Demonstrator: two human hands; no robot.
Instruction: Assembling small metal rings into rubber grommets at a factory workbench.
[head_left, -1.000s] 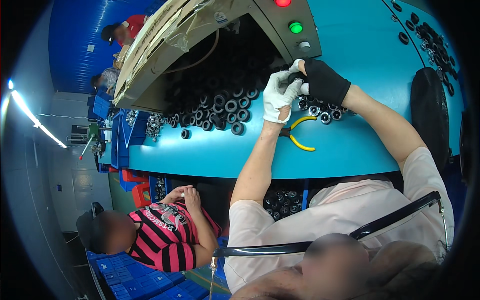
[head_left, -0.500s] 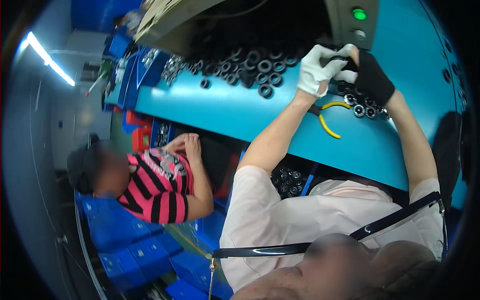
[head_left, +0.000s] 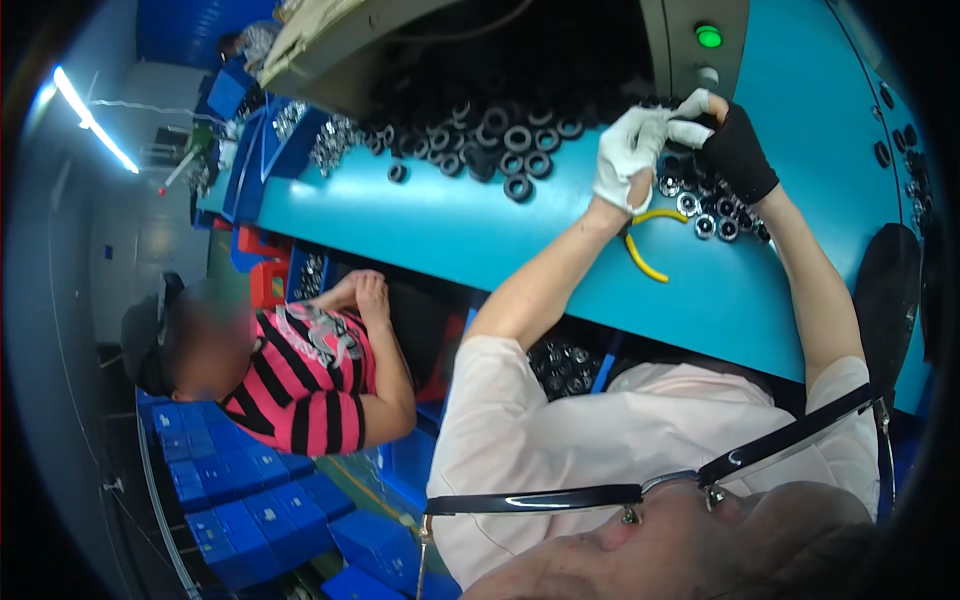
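Observation:
My left hand (head_left: 628,155), in a white glove, is closed with its fingers bent toward my right hand. My right hand (head_left: 738,155) wears a black glove and meets it, its fingers also closed. Whatever sits between the fingertips is small and mostly hidden. Just below them lies a heap of round black parts with shiny silver centres (head_left: 704,227). Pliers with yellow handles (head_left: 648,262) rest on the blue-green table (head_left: 420,225) by my left wrist, their jaws hidden behind it.
Many black rings (head_left: 517,187) spread before a grey machine housing (head_left: 697,75) with a lit green button (head_left: 708,36). Below the table edge, a bin holds dark round parts (head_left: 562,368). At left sits a co-worker in a striped shirt (head_left: 310,370), near stacked blue crates (head_left: 240,540).
The whole view has shifted slightly. My hands stay together, but their fingers have changed position and the white-gloved fingers sit closer against the black glove. The pliers remain on the table.

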